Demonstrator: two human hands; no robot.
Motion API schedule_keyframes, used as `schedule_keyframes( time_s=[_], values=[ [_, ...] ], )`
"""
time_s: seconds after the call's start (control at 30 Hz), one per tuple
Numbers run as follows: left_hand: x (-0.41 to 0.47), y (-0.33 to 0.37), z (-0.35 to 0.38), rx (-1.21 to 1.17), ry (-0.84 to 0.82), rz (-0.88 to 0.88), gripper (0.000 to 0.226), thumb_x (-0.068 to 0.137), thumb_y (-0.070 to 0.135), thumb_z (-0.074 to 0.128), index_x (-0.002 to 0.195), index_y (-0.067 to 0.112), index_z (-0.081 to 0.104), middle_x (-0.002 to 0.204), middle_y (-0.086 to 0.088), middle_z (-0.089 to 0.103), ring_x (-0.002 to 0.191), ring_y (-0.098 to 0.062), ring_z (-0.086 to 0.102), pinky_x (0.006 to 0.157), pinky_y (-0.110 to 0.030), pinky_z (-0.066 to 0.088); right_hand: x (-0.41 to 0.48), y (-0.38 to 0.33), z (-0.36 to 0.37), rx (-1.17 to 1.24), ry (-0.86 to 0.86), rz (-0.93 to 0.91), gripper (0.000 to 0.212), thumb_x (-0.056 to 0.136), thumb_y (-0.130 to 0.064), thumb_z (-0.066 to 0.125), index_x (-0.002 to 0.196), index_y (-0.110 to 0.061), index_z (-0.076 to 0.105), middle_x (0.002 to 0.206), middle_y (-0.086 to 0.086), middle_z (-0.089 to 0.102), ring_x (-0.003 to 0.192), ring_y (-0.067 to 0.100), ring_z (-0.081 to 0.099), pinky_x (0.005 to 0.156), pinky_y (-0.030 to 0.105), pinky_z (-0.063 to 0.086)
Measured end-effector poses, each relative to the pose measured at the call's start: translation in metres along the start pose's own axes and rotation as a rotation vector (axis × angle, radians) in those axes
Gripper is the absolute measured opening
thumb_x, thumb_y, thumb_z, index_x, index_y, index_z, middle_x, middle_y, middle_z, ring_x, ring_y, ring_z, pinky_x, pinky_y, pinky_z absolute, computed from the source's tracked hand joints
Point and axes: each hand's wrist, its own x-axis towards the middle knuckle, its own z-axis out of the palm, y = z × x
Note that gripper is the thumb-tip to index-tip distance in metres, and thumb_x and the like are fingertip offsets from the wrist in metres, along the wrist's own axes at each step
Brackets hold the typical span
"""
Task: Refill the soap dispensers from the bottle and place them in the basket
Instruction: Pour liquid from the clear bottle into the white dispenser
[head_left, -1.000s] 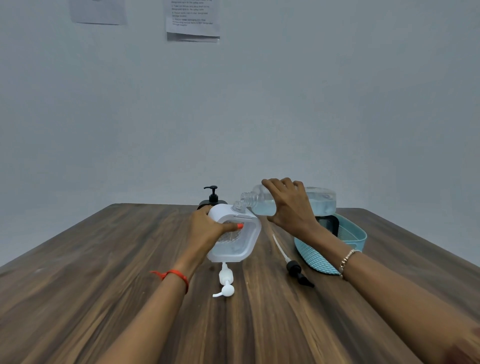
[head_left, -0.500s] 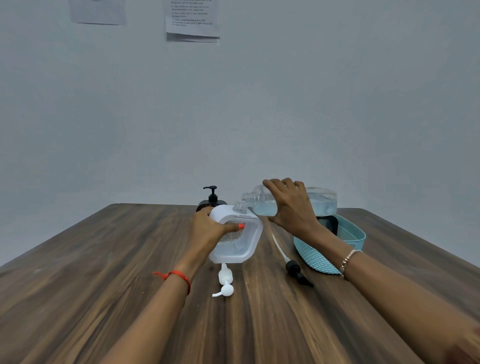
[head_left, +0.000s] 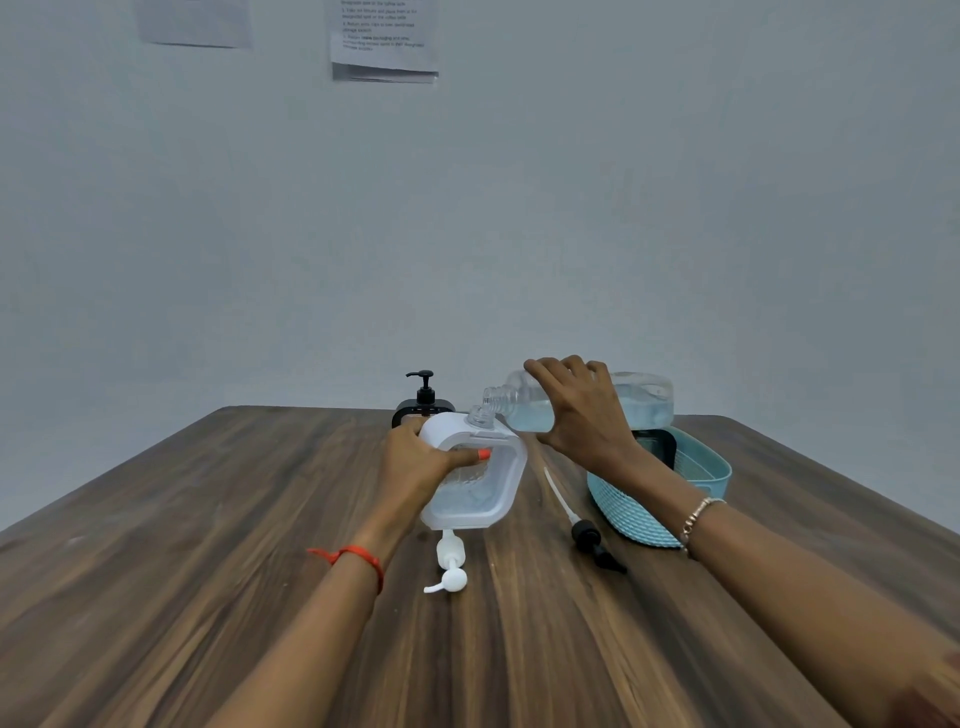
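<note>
My left hand (head_left: 415, 467) grips a white, clear-fronted soap dispenser (head_left: 480, 478) standing on the wooden table (head_left: 208, 571), its neck uncapped. My right hand (head_left: 582, 410) holds a clear bottle (head_left: 639, 402) of pale blue liquid tipped on its side, its mouth just above the dispenser's neck. The dispenser's white pump (head_left: 449, 566) lies on the table in front of it. A black pump with a long tube (head_left: 584, 530) lies to the right. A teal basket (head_left: 706, 467) at the right holds a black dispenser (head_left: 660, 447).
Another black dispenser (head_left: 423, 402) with its pump on stands at the table's far edge behind my left hand. Papers (head_left: 384, 39) hang on the grey wall.
The bottle and both hands have held almost the same pose; the dispenser has shifted very slightly.
</note>
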Motion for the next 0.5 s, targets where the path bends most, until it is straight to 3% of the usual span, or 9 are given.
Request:
schedule_keyframes(
  time_s=[0.2,0.5],
  values=[
    [0.0,-0.0019,0.0005,-0.014,0.003,-0.005,0.053,0.051,0.017,0.09,0.097,0.011,0.065,0.091,-0.006,0.069,0.084,-0.022,0.066,0.076,-0.041,0.057,0.0009,-0.0005,0.001,0.003,-0.019,-0.002,0.069,0.048,-0.028,0.088,0.107,-0.007,0.059,0.098,0.01,0.068,0.076,0.031,0.062,0.071,0.043,0.048],
    [-0.0023,-0.0011,0.0016,-0.052,0.008,-0.017,0.04,0.052,0.015,0.09,0.08,0.02,0.062,0.083,-0.002,0.066,0.076,-0.019,0.064,0.07,-0.036,0.057,0.0009,-0.0002,0.0003,-0.011,-0.021,-0.009,0.07,0.047,-0.028,0.089,0.107,-0.008,0.059,0.098,0.009,0.068,0.076,0.03,0.062,0.071,0.042,0.048]
  ],
)
